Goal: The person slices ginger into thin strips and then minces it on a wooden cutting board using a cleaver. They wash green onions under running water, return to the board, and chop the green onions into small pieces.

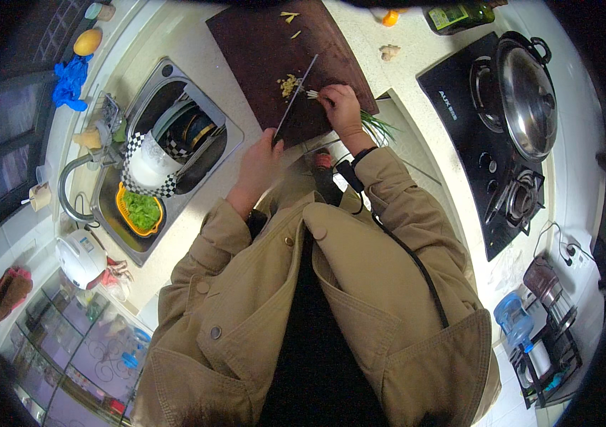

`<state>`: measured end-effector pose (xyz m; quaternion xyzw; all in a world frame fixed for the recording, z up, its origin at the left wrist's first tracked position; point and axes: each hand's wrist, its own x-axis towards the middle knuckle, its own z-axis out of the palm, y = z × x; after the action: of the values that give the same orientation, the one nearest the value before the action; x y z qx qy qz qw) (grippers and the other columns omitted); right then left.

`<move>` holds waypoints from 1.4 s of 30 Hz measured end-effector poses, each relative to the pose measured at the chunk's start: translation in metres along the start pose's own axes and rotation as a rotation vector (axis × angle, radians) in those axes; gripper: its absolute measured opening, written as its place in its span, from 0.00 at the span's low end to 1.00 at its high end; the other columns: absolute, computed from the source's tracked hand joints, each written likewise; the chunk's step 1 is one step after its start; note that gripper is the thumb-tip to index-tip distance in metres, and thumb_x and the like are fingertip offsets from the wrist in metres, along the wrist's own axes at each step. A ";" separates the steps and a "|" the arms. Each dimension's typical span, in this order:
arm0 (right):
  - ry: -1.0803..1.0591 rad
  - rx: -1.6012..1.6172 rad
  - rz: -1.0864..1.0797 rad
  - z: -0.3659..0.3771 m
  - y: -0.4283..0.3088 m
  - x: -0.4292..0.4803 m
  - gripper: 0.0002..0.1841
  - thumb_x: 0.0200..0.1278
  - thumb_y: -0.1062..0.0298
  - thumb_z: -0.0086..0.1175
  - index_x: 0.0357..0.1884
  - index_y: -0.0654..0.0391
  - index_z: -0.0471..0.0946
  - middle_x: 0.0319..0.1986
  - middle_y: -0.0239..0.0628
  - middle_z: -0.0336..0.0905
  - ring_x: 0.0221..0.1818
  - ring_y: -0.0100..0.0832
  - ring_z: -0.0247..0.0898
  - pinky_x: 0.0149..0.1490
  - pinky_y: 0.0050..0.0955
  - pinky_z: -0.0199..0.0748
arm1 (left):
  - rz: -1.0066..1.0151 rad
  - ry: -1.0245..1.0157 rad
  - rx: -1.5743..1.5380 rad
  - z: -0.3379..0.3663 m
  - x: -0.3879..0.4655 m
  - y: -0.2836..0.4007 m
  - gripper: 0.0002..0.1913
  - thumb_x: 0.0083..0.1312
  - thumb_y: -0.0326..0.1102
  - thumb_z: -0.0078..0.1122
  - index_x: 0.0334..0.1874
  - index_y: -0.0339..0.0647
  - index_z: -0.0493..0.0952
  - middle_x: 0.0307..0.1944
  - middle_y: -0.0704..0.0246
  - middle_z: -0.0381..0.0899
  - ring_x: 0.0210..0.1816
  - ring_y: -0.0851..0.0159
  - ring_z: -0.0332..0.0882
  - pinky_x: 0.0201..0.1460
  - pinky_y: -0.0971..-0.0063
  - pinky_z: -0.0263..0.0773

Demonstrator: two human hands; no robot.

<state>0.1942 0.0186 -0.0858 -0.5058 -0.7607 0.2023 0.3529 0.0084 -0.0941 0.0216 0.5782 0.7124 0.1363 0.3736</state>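
Note:
My left hand (257, 165) is closed round the handle of a kitchen knife. The knife's blade (296, 98) is seen nearly edge-on over a dark brown cutting board (260, 48). Fingers of my right hand (341, 109) pinch a bunch of scallions just right of the blade. The white ends (311, 94) point towards the knife, and the green leaves (380, 128) hang past the board's edge. A small heap of chopped pale yellow pieces (288, 85) lies left of the blade. Some yellowish strips (289, 17) lie at the board's far end.
Left is a steel sink (233, 133) with dishes and a yellow basket (121, 205) of green leaves. A knob of ginger (389, 52) and a green bottle (457, 18) lie beyond the board. Right, a lidded pan (527, 101) sits on a black gas hob (452, 128).

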 end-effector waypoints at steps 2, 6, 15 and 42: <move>-0.032 0.014 0.022 0.002 0.000 0.000 0.04 0.46 0.72 0.60 0.27 0.56 0.80 0.31 0.35 0.79 0.38 0.40 0.73 0.44 0.34 0.71 | 0.077 0.017 0.059 0.004 0.000 -0.001 0.13 0.66 0.36 0.49 0.49 0.38 0.67 0.35 0.48 0.75 0.39 0.42 0.74 0.38 0.53 0.67; -0.050 0.023 0.066 0.007 -0.001 0.000 0.03 0.47 0.71 0.59 0.27 0.55 0.80 0.32 0.35 0.79 0.38 0.40 0.74 0.44 0.33 0.72 | 0.119 0.017 0.006 0.011 0.000 -0.003 0.13 0.65 0.34 0.50 0.49 0.36 0.67 0.35 0.48 0.75 0.38 0.42 0.73 0.38 0.53 0.67; -0.103 -0.001 -0.015 0.008 -0.007 0.001 0.04 0.48 0.73 0.58 0.28 0.55 0.80 0.32 0.36 0.79 0.37 0.41 0.74 0.43 0.34 0.73 | 0.043 0.028 0.216 0.006 0.010 -0.003 0.09 0.64 0.32 0.48 0.42 0.36 0.65 0.32 0.50 0.74 0.34 0.42 0.73 0.34 0.52 0.67; -0.161 -0.065 -0.190 0.006 0.001 -0.003 0.08 0.53 0.72 0.55 0.36 0.56 0.79 0.36 0.37 0.76 0.40 0.41 0.71 0.45 0.34 0.72 | 0.075 -0.033 0.356 0.004 0.010 0.007 0.06 0.63 0.30 0.43 0.39 0.37 0.62 0.30 0.52 0.76 0.32 0.40 0.75 0.31 0.48 0.69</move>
<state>0.1911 0.0162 -0.0913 -0.4248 -0.8372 0.1831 0.2918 0.0157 -0.0835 0.0190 0.6636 0.6970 0.0123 0.2715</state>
